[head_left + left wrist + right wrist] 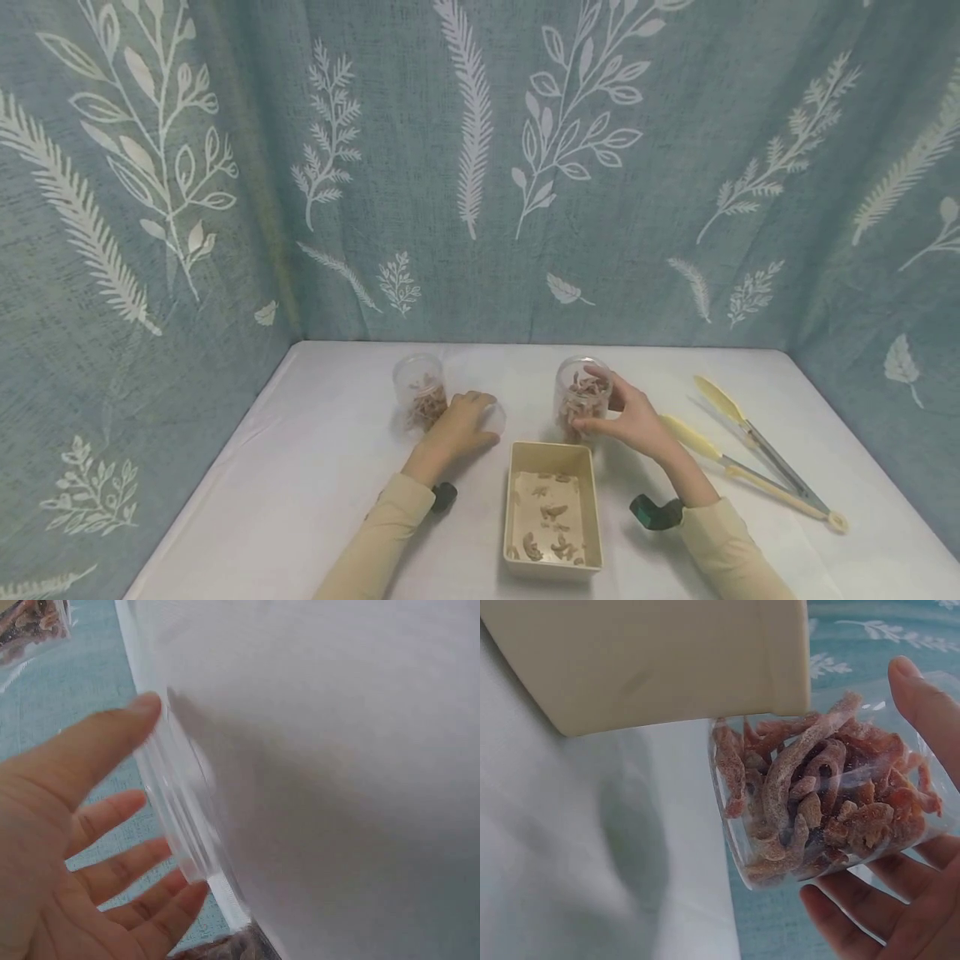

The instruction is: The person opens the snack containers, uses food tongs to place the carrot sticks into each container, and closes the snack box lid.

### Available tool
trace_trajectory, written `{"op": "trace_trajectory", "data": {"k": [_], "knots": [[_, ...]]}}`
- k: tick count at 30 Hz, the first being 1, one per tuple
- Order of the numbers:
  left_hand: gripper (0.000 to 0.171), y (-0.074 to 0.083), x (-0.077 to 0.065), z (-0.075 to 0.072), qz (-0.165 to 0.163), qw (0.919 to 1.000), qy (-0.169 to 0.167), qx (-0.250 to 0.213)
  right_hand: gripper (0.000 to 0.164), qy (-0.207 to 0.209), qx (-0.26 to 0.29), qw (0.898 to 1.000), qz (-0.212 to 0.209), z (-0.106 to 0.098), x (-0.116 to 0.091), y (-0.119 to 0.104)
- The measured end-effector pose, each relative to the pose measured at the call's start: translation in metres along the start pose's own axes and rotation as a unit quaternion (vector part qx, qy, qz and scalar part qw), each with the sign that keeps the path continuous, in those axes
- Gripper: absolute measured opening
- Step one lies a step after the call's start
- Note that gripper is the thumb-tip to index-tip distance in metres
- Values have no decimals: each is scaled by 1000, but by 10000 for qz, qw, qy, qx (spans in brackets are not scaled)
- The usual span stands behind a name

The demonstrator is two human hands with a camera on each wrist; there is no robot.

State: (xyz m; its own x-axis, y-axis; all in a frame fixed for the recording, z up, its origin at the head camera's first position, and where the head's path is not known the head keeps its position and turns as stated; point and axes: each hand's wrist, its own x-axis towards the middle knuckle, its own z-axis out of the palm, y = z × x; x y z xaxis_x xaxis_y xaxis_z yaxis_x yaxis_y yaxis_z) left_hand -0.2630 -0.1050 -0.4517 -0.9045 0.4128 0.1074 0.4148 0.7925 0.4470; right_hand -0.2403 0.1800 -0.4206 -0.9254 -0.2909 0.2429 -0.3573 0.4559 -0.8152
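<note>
My right hand (630,421) is around a clear plastic jar (825,802), thumb on one side and fingers on the other. Wrinkled reddish-brown dried strips (780,780) with a pale powdery coating fill much of it. My left hand (461,425) spans a round clear lid (180,814) at the table, thumb at one edge and fingertips at the other. Just left of that hand stands a second clear jar (418,371) of similar strips, partly hidden by the hand. Between my forearms sits a beige rectangular box (512,508) with several brown pieces (555,510) scattered on its bottom.
Yellow-tipped metal tongs (757,442) lie spread on the table right of my right hand. A white cloth covers the table (300,467). Blue-green curtains (420,167) with white leaf prints stand behind and at both sides.
</note>
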Motion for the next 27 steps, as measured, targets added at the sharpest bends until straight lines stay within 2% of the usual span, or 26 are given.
{"op": "trace_trajectory", "data": {"k": [6,16,24,27], "knots": [[51,2,-5,-6,69,9991,171,-382,83,189,-96,9997,-97,-4,-1,-5],[51,11,-12,-25,447,9952,721,-487,81,422,-255,9987,-108,-11,-5,-23],[53,23,-19,-43,660,9880,1132,-820,82,423,-217,9982,-368,-12,-6,-37],[53,27,-23,-49,643,9846,1280,-999,81,403,-226,9976,-520,-10,-9,-45]]}}
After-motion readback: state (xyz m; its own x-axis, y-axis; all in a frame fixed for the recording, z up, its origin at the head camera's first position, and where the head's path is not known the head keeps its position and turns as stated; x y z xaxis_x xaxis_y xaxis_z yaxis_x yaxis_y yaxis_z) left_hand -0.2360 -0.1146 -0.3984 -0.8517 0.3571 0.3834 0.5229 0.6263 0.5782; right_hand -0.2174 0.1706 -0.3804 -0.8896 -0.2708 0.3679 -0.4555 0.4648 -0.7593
